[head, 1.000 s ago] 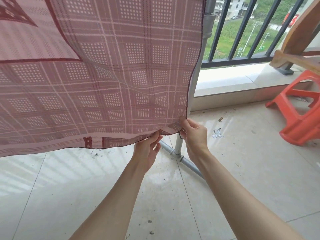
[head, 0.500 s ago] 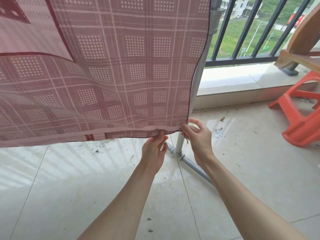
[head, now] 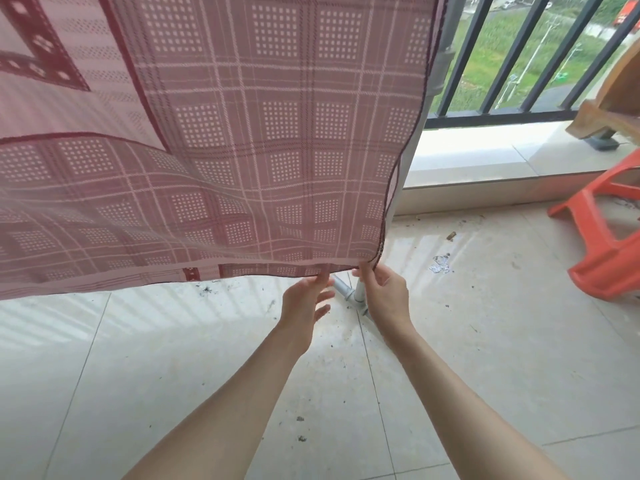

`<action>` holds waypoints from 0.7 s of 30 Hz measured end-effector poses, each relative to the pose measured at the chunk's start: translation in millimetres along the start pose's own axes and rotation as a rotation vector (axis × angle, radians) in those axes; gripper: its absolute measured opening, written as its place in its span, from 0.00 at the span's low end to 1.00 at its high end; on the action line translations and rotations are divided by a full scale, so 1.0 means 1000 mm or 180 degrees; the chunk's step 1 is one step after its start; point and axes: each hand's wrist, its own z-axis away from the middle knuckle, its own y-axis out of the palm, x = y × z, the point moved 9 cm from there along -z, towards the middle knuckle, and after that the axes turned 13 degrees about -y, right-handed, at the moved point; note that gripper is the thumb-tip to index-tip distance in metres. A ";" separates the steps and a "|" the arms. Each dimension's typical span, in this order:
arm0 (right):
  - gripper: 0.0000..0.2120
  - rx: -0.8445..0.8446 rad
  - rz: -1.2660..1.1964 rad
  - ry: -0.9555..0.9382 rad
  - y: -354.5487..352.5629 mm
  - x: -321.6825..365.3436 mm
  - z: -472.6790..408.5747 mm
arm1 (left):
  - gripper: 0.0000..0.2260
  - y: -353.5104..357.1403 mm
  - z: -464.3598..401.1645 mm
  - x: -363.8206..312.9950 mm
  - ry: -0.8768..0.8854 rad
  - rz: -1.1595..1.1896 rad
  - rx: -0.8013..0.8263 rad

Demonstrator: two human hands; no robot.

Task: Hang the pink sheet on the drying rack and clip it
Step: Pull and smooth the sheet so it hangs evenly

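Observation:
The pink checked sheet (head: 277, 140) hangs from above and fills the upper left of the view. Its lower hem billows toward me. My left hand (head: 303, 303) reaches up to the hem just left of the bottom right corner, thumb and forefinger pinching the edge, the other fingers loose. My right hand (head: 384, 296) pinches the corner itself. Right behind the sheet's right edge stands the grey metal post of the drying rack (head: 441, 67), and its foot joint (head: 356, 297) shows between my hands. The top rail and any clips are out of view.
An orange plastic stool (head: 602, 244) stands at the right on the tiled floor (head: 173, 375). A black balcony railing (head: 512, 50) and a low ledge run behind the rack. A wooden piece (head: 620, 98) leans at the far right. Dirt specks lie on the tiles.
The sheet's lower part has swung toward me and to the right. Both hands stayed at the bottom right corner, and my right hand closed back onto the corner after opening briefly.

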 end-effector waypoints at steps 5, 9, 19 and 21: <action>0.26 0.2194 0.2342 0.0269 0.002 0.027 0.052 | 0.25 -0.026 0.077 -0.011 -0.0172 -0.3288 -0.0532; 0.30 0.2616 0.2934 -0.0374 -0.014 0.133 0.075 | 0.26 -0.036 0.169 -0.078 0.0807 -0.4982 -0.0927; 0.34 0.2587 0.2951 -0.1347 -0.037 0.450 0.104 | 0.27 -0.077 0.431 -0.225 0.1004 -0.4869 -0.1360; 0.34 0.2718 0.2940 -0.1391 -0.036 0.499 0.114 | 0.26 -0.094 0.479 -0.246 0.0812 -0.4628 -0.1449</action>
